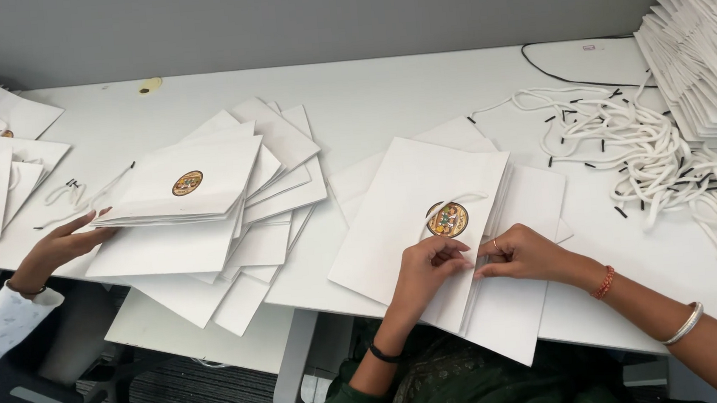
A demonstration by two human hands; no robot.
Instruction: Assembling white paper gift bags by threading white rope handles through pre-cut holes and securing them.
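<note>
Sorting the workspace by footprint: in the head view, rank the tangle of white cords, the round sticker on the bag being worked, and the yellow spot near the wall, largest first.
1. Tangle of white cords
2. Round sticker
3. Yellow spot; it lies farther from the camera, so this gap is less sure.

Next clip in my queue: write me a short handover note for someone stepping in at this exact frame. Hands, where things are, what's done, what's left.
Left hand and right hand: both pinch the near edge of the top flat white paper bag with a round gold sticker, a white cord handle looped by the sticker.
Under it: a few more flat bags.
Loose white cords with black tips heaped to the right; tall stack of folded bags far right.
Done, apparently: a fanned pile of bags on the white table, where another person's hand rests.
Left: the bag in hand, plus the stack and cords.
</note>
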